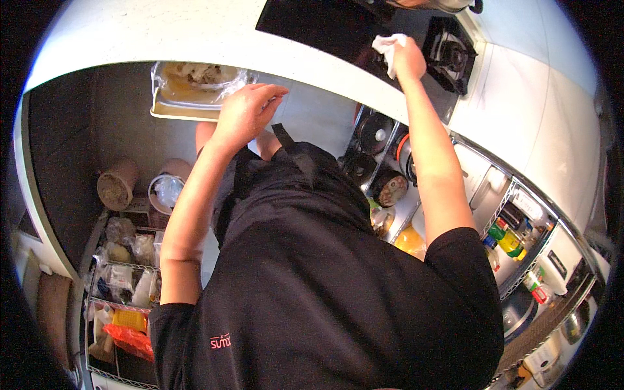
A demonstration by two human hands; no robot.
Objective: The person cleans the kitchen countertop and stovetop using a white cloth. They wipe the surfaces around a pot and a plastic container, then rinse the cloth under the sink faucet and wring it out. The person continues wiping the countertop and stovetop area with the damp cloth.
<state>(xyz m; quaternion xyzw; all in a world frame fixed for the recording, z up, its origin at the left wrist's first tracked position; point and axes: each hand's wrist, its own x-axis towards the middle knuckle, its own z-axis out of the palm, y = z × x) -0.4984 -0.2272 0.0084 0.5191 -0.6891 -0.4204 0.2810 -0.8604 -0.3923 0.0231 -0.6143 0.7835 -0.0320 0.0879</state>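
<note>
My right hand grips a crumpled white cloth or paper towel over the black glass cooktop. To the right of that hand stands a gas burner with a dark pan support. My left hand hangs in the air in front of the white counter edge, its fingers loosely bent with nothing in them. Behind it, lower down, is a bin lined with a clear plastic bag; brownish and pale waste shows inside. My left hand covers part of the bin's near rim.
Pots and lids sit on a wire rack under the counter to the right. Bottles fill a shelf further right. At left are two small bins and a wire shelf with bagged goods. A metal pot or pan is cut off at the top.
</note>
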